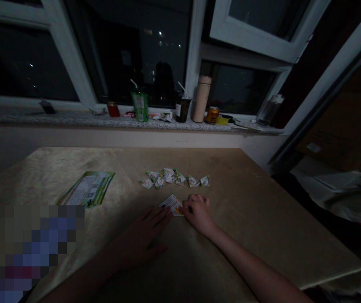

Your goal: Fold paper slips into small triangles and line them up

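Note:
A small printed paper piece [171, 203] lies on the tan table [250, 219] in front of me. My left hand [142, 237] lies flat with fingers stretched out, its fingertips touching the paper's left edge. My right hand [197, 211] is curled, its fingers pressing down on the paper's right edge. Just beyond them sits a row of several small folded paper triangles [174, 178], green and white. A stack of green printed leaflets [87, 189] rests to the left.
A stone windowsill [73, 119] behind the table carries a green carton with straw [139, 105], a dark cup [182, 108], a tall beige flask [202, 99], a red jar [113, 109] and an orange can [212, 115]. A cardboard box [347, 122] stands at right.

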Demonstrator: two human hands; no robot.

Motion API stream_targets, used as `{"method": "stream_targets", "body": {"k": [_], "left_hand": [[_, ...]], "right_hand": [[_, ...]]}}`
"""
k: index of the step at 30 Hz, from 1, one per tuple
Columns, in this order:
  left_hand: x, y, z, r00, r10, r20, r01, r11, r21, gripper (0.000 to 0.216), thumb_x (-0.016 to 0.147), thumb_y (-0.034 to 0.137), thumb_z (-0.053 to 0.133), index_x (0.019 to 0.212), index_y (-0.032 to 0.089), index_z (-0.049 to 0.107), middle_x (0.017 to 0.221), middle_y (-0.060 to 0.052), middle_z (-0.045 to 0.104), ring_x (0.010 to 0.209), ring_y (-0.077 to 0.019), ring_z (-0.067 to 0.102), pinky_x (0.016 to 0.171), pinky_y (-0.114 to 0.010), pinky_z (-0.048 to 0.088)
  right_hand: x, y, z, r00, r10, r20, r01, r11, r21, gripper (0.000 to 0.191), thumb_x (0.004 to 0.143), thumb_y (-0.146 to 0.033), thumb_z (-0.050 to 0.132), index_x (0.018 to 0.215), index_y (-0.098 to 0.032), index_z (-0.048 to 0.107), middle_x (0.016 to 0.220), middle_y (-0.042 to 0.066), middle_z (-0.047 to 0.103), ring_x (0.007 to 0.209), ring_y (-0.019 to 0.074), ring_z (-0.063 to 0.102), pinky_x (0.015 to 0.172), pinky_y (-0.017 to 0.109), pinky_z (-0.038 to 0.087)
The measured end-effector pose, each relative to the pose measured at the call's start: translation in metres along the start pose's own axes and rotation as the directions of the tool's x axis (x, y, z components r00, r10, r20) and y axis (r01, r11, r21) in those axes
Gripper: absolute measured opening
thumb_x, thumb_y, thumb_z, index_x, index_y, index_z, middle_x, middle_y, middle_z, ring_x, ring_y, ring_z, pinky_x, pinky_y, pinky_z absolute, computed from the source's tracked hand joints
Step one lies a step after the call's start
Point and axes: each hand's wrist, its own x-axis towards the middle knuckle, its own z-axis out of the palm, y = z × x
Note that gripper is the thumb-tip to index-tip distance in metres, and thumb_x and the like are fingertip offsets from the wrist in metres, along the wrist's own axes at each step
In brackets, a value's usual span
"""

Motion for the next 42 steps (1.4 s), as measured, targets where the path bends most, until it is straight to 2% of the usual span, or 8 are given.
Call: {"method": "stream_targets", "body": {"k": [8, 17, 22, 26, 30, 34, 37, 42], "left_hand": [[0.0, -0.004, 0.002, 1.0, 0.015, -0.015, -0.015, 1.0, -0.006, 0.071, 0.093, 0.051, 0.043, 0.15, 0.025, 0.01, 0.154, -0.006, 0.019, 0.139, -0.0274, 0.022, 0.113, -0.045, 0.017], [-0.001, -0.01, -0.002, 0.998, 0.033, 0.044, -0.033, 0.999, -0.004, 0.071, 0.092, 0.056, 0.041, 0.15, 0.026, 0.012, 0.155, -0.006, 0.017, 0.14, -0.0284, 0.02, 0.112, -0.046, 0.018], [0.0, -0.005, -0.004, 0.999, 0.033, 0.023, -0.033, 0.999, 0.004, 0.069, 0.094, 0.055, 0.04, 0.15, 0.025, 0.013, 0.155, -0.005, 0.017, 0.14, -0.0264, 0.02, 0.113, -0.045, 0.016], [0.001, 0.001, -0.002, 0.999, 0.032, -0.01, -0.032, 0.999, 0.025, 0.072, 0.091, 0.055, 0.043, 0.149, 0.021, 0.019, 0.154, -0.008, 0.02, 0.139, -0.0285, 0.022, 0.113, -0.045, 0.016], [0.001, 0.004, -0.001, 0.999, 0.039, -0.031, -0.038, 0.998, 0.04, 0.074, 0.089, 0.054, 0.048, 0.149, 0.019, 0.021, 0.155, -0.009, 0.014, 0.14, -0.0304, 0.018, 0.113, -0.046, 0.016], [-0.001, -0.003, -0.006, 0.999, 0.039, 0.01, -0.039, 0.999, -0.006, 0.076, 0.089, 0.057, 0.047, 0.149, 0.022, 0.017, 0.154, -0.008, 0.018, 0.139, -0.0292, 0.021, 0.113, -0.046, 0.018], [-0.002, -0.014, -0.012, 0.995, 0.09, 0.047, -0.088, 0.995, -0.041, 0.075, 0.09, 0.057, 0.045, 0.15, 0.024, 0.015, 0.154, -0.007, 0.019, 0.139, -0.0276, 0.023, 0.113, -0.045, 0.019], [0.002, -0.019, -0.015, 0.992, 0.123, 0.028, -0.122, 0.992, -0.023, 0.066, 0.092, 0.053, 0.045, 0.147, 0.024, 0.025, 0.151, -0.006, 0.027, 0.136, -0.0273, 0.03, 0.112, -0.044, 0.021]], "right_hand": [[0.0, 0.001, 0.001, 1.0, -0.003, 0.007, 0.002, 1.0, 0.016, 0.022, 0.088, -0.026, 0.058, 0.068, -0.02, 0.063, 0.079, -0.001, 0.057, 0.087, 0.0164, 0.047, 0.076, 0.031, 0.019], [0.0, 0.003, 0.001, 1.0, -0.015, 0.024, 0.015, 1.0, -0.002, 0.021, 0.088, -0.029, 0.059, 0.07, -0.02, 0.064, 0.081, 0.0, 0.058, 0.088, 0.0161, 0.048, 0.076, 0.031, 0.02], [0.0, 0.002, 0.001, 1.0, -0.004, 0.015, 0.004, 1.0, 0.0, 0.021, 0.089, -0.029, 0.057, 0.071, -0.021, 0.065, 0.081, 0.0, 0.058, 0.088, 0.0168, 0.047, 0.076, 0.031, 0.019], [-0.001, 0.001, 0.0, 1.0, -0.009, 0.026, 0.009, 1.0, 0.001, 0.024, 0.09, -0.03, 0.057, 0.069, -0.02, 0.063, 0.08, 0.0, 0.058, 0.088, 0.0166, 0.047, 0.077, 0.031, 0.02], [-0.001, -0.001, -0.003, 1.0, -0.006, 0.029, 0.006, 1.0, -0.009, 0.023, 0.089, -0.028, 0.057, 0.069, -0.019, 0.063, 0.08, 0.0, 0.057, 0.089, 0.0164, 0.047, 0.078, 0.031, 0.02], [-0.001, -0.002, -0.004, 0.999, -0.004, 0.037, 0.004, 1.0, -0.017, 0.023, 0.09, -0.028, 0.055, 0.071, -0.02, 0.064, 0.082, 0.0, 0.058, 0.089, 0.0165, 0.046, 0.078, 0.031, 0.02], [-0.002, -0.002, -0.003, 0.999, -0.009, 0.032, 0.01, 1.0, -0.02, 0.022, 0.09, -0.029, 0.056, 0.072, -0.021, 0.064, 0.083, 0.0, 0.058, 0.09, 0.0168, 0.047, 0.077, 0.031, 0.02], [-0.002, -0.002, -0.005, 0.999, -0.011, 0.039, 0.012, 1.0, -0.022, 0.021, 0.09, -0.029, 0.057, 0.073, -0.021, 0.065, 0.082, 0.0, 0.057, 0.09, 0.0165, 0.047, 0.077, 0.031, 0.02]]}}
